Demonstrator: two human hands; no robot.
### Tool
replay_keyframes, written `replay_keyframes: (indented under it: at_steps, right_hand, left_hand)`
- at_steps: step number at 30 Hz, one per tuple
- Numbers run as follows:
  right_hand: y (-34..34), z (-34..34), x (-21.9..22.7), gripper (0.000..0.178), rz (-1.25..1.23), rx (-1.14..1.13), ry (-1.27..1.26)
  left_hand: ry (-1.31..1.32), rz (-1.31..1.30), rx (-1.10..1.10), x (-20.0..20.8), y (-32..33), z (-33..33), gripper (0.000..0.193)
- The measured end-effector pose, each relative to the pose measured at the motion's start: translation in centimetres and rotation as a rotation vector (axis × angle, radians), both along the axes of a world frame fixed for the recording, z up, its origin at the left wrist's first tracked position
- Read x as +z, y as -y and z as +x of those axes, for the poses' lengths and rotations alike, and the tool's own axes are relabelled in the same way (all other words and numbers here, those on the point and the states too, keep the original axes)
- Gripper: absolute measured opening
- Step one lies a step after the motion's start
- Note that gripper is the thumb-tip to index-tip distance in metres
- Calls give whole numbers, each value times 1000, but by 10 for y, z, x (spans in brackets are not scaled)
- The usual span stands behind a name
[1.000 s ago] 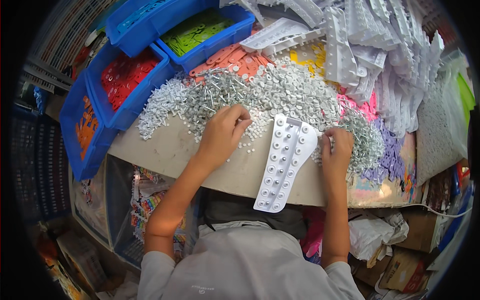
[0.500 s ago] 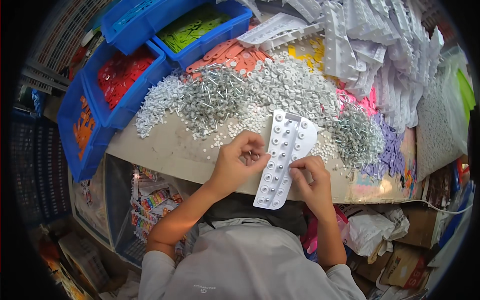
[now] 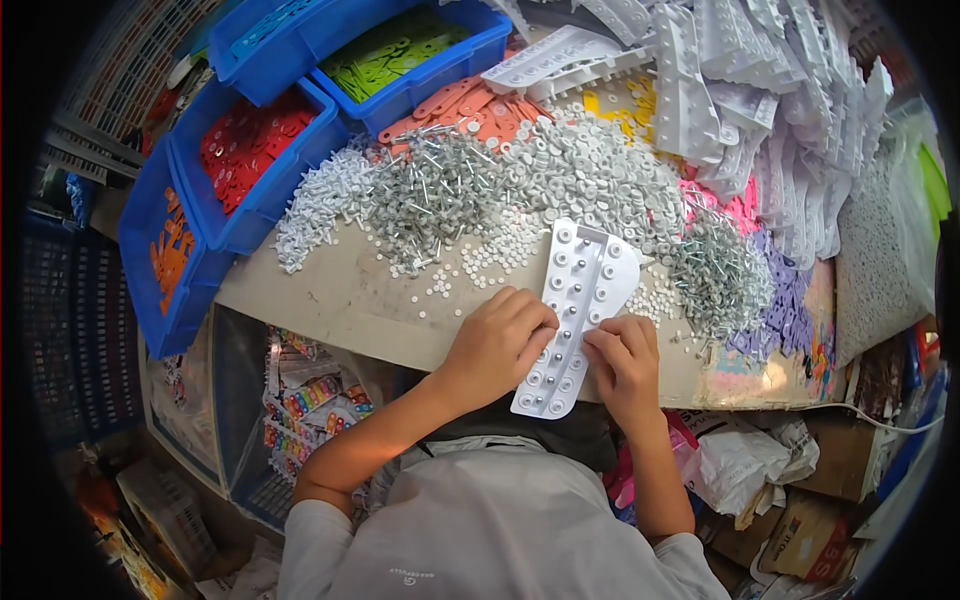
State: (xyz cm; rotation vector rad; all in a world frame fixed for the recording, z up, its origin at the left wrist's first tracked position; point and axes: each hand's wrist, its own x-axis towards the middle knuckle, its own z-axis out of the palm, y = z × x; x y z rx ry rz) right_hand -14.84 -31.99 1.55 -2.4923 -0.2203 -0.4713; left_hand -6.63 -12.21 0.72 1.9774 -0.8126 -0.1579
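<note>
A long white plastic frame (image 3: pixel 573 312) with one rounded side lies on the table, its near end reaching past the front edge. Metal pin heads run down its middle channel, with round white washers in a row on each side. At the frame's left edge, my left hand (image 3: pixel 497 343) is closed, fingertips pressed together over the left row. My right hand (image 3: pixel 626 365) is also closed, thumb and fingers pinched at the right row. Whatever small thing either hand may hold is hidden by the fingers.
Beyond the frame are heaps of metal pins (image 3: pixel 430 195), white washers (image 3: pixel 610 185) and more pins (image 3: pixel 718 272). Purple plastic pieces (image 3: pixel 782 305) lie right. Blue bins (image 3: pixel 335 125) stand far left, stacked white frames (image 3: pixel 690 85) far right. The table's front edge (image 3: pixel 340 338) curves before me.
My left hand has shifted down toward the frame, and its raised, parted fingers have closed at the left row. My right hand's fingers have drawn together at the right row.
</note>
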Motion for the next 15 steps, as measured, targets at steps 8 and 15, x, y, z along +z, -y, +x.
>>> replay_keyframes:
  at_steps: [8, 15]
  right_hand:
    - [10, 7, 15, 21, 102, 50, -187]
    - [5, 0, 4, 17, 202, -30, -183]
  left_hand:
    - [-37, -12, 46, -1, 5, 2, 8]
    - [422, 43, -35, -17, -4, -4, 18]
